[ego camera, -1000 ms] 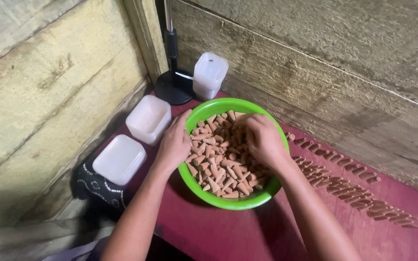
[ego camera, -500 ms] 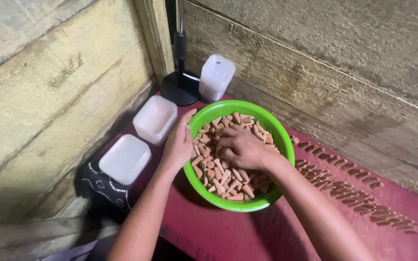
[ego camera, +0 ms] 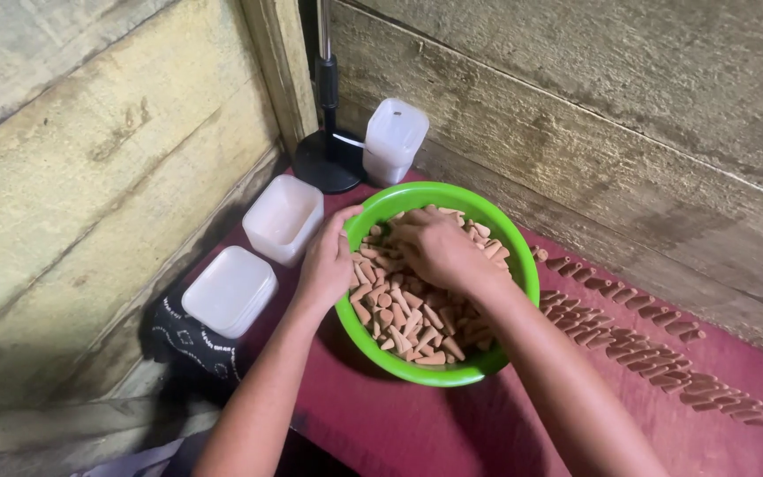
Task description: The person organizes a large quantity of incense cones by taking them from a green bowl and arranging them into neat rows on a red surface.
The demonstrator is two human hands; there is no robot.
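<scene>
My left hand clasping the near-left rim of the green bowl, my right hand buried in brown cones, fingers curled, grip unclear, white containers crowding left, maroon cloth open below

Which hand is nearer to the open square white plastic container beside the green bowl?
Left. The left hand rests on the green plastic bowl's rim, next to the square white plastic container. The right hand is farther, inside the bowl on the brown cones.

I see soft, fairly dim light from above left; the green bowl throws a dark shadow onto the tabletop. Focus is sharp centrally, slightly smeared towards the edges.
</scene>
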